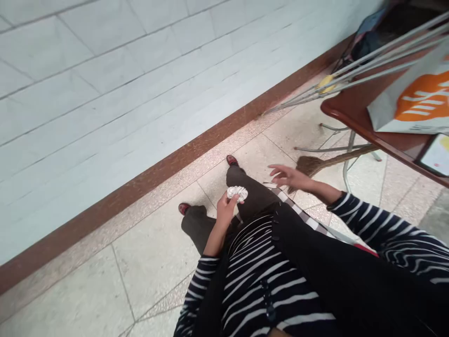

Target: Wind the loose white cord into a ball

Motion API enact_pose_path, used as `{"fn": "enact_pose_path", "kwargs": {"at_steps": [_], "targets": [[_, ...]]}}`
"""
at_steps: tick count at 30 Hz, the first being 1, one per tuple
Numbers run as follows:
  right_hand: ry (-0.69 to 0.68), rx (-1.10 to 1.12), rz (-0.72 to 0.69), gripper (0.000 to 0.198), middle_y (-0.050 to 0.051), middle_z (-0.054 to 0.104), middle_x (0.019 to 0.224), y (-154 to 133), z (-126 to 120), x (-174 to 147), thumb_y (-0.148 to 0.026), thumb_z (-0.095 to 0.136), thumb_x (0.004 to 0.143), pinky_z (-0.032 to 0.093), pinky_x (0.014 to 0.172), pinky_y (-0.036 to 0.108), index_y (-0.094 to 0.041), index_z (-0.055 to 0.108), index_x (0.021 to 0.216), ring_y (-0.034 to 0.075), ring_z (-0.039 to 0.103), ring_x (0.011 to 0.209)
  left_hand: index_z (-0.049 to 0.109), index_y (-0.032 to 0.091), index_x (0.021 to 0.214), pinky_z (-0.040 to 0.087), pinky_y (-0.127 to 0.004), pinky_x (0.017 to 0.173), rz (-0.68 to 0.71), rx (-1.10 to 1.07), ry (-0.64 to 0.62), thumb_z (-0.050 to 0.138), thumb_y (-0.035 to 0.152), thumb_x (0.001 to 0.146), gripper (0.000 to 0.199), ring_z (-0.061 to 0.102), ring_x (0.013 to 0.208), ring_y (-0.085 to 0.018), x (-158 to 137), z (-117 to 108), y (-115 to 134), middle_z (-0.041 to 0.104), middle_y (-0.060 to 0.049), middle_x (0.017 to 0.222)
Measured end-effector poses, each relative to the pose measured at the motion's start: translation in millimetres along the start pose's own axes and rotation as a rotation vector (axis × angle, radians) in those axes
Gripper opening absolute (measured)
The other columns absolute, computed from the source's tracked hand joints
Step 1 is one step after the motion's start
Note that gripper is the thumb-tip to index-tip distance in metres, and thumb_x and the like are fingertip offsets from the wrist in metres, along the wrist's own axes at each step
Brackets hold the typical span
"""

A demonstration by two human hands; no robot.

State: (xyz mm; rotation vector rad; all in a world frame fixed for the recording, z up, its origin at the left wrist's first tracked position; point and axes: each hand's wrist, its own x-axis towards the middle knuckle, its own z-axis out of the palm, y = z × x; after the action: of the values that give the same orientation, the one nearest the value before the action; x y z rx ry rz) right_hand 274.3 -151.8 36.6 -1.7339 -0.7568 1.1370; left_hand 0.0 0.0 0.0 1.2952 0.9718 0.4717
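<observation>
In front of my thighs, my left hand (225, 208) is closed on a small white bundle (237, 193) with a ridged, crumpled look. What it is made of I cannot make out. The thumb presses on its near side, and its far edge sticks out past the fingers. Out to the right, my right hand (288, 178) is apart from the bundle, its fingers stretched and spread with nothing in them. Close to that hand, a straw broom (310, 166) lies on the floor.
A brown tabletop (345, 106) on metal legs stands at the right, carrying a white bag (393, 112) with an orange print and a flat white-faced item (437, 154). Long thin pale poles (365, 63) lean beside it. A tiled wall (140, 93) rises ahead above the tiled floor (87, 281).
</observation>
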Motion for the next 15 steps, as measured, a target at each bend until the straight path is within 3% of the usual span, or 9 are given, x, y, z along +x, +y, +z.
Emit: {"fn": "enact_pose_path", "kwargs": {"at_steps": [2, 4, 8, 15], "targets": [[-0.355, 0.155, -0.017, 0.075, 0.004, 0.069, 0.127, -4.7, 50.7, 9.4, -0.040, 0.093, 0.077, 0.071, 0.086, 0.047, -0.036, 0.066, 0.147, 0.025, 0.075, 0.102, 0.080, 0.017, 0.106, 0.060, -0.034, 0.088, 0.032, 0.021, -0.005, 0.083, 0.050, 0.078, 0.044, 0.077, 0.084, -0.024, -3.2, 5.2, 4.8, 0.084, -0.008, 0.098], [-0.501, 0.201, -0.047, 0.075, 0.003, 0.070, 0.125, -6.6, 84.8, 13.8, -0.041, 0.094, 0.078, 0.071, 0.084, 0.043, -0.036, 0.066, 0.147, 0.021, 0.074, 0.099, 0.081, 0.018, 0.105, 0.059, -0.032, 0.086, 0.051, 0.024, 0.013, 0.083, 0.047, 0.079, 0.039, 0.076, 0.090, -0.024, -9.0, 6.6, 6.2, 0.083, -0.007, 0.097], [-0.519, 0.254, -0.063, 0.063, 0.002, 0.072, 0.121, -5.2, 118.7, 22.5, -0.040, 0.094, 0.079, 0.071, 0.079, 0.037, -0.032, 0.071, 0.137, 0.020, 0.073, 0.098, 0.081, 0.018, 0.102, 0.058, -0.031, 0.083, 0.065, -0.026, 0.087, 0.081, 0.049, 0.079, 0.039, 0.072, 0.085, -0.023, -23.7, 0.5, 3.8, 0.083, -0.005, 0.093], [-0.526, 0.257, -0.055, 0.041, -0.002, 0.076, 0.093, -12.6, 142.8, 44.9, -0.029, 0.096, 0.072, 0.066, 0.057, 0.034, -0.030, 0.075, 0.107, 0.020, 0.073, 0.074, 0.075, 0.020, 0.085, 0.056, -0.032, 0.074, 0.008, -0.054, 0.132, 0.084, 0.066, 0.076, 0.048, 0.067, 0.070, -0.021, -30.6, -11.7, 11.4, 0.077, -0.003, 0.076]]}}
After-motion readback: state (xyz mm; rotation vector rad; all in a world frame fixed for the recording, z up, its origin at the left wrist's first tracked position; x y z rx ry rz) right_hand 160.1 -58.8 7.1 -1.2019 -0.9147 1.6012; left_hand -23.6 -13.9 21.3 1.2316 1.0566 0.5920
